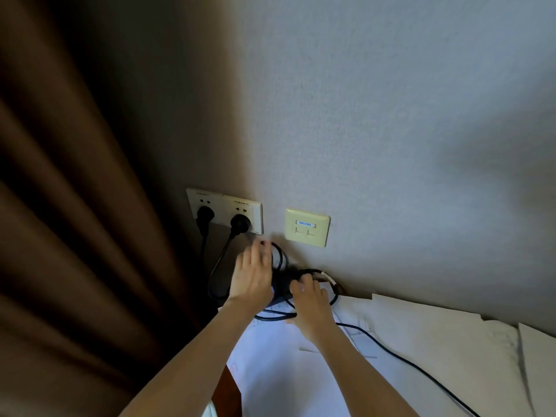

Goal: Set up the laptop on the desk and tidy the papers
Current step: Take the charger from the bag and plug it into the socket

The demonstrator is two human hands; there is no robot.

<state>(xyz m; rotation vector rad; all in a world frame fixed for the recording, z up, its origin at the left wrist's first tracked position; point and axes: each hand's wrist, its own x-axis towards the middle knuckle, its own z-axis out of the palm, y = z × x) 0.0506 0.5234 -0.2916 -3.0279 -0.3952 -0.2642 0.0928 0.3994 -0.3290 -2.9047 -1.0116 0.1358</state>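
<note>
Left hand (252, 275) is held at the wall (391, 115) with its fingers straight and close together, pointing up and slightly right. It is blurred. The fingertips are laid against a loop of the black cable (270, 318) just below the double socket plate (224, 206). Nothing is enclosed by this hand.

Right hand (310, 302) is set palm down just beside the left hand. Its fingers are curled over a black block (281, 284) that lies against the foot of the wall. Whether the thumb is closed under the block cannot be told. Both forearms are extended up from the bottom edge and converge toward the hands.

The cable is bundled in loops between and around the two hands. From the bundle its long run is directed down and to the right, across the papers (421, 326), to the bottom edge. The papers are spread flat in overlapping sheets along the wall, on the desk (230, 392), of which only a brown corner is exposed.

Two black plugs (239, 222) are seated in the double socket plate. A cream data socket (307, 227) is mounted to its right. A brown curtain (75, 206) is hung at the left.
</note>
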